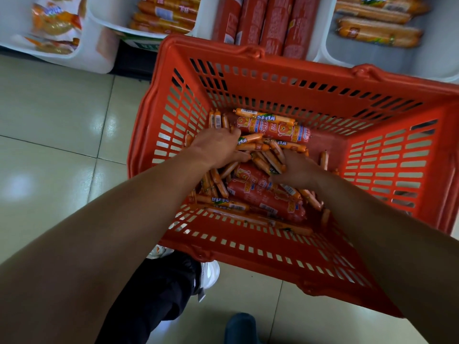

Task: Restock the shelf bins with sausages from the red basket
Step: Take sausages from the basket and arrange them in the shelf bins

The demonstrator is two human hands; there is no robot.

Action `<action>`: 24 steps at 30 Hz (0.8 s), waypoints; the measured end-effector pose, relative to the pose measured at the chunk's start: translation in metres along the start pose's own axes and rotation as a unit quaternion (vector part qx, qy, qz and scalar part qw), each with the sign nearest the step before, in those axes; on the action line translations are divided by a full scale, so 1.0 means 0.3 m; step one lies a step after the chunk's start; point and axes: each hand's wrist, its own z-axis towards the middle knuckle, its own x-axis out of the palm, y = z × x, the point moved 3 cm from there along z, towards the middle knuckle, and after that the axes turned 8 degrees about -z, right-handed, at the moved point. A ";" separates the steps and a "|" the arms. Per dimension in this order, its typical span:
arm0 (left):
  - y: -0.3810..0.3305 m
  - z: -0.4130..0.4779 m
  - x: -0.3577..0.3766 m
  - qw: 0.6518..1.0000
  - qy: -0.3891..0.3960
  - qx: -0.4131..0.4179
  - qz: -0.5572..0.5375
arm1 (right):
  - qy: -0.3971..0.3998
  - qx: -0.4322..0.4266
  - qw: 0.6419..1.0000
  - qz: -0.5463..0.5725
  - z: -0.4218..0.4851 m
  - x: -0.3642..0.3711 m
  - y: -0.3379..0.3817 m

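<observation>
Head view: both hands (218, 145) (299, 170) among sausages (263, 147), red basket (285, 78).

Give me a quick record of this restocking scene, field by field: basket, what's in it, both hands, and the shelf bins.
basket: red basket, on tiled floor
contents: thin orange sausages mixed with thick red sausages
left hand: left hand inside basket, on the thin sausages
right hand: right hand inside basket, on the pile
grasp: cannot tell for either
shelf bins: white bins above basket, already partly stocked
</observation>
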 end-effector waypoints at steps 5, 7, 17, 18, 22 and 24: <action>-0.020 -0.033 0.008 0.999 -0.002 -0.041 -0.023 | 0.004 0.017 1.000 -0.006 -0.027 0.020 -0.010; -0.033 -0.035 0.015 0.997 0.037 -0.054 -0.052 | 0.021 0.021 0.999 -0.028 -0.030 0.022 -0.003; -0.050 -0.041 0.020 0.978 0.098 -0.104 -0.154 | 0.035 0.036 0.998 0.041 -0.039 0.028 0.011; -0.049 -0.041 0.025 0.976 0.096 -0.113 -0.158 | 0.042 0.037 0.997 0.059 -0.038 0.025 0.018; -0.042 -0.050 0.027 0.973 0.072 -0.137 -0.170 | 0.009 0.028 0.997 0.070 -0.014 0.031 0.027; -0.030 -0.057 0.028 0.970 0.057 -0.140 -0.192 | -0.002 0.028 0.998 0.064 -0.006 0.033 0.032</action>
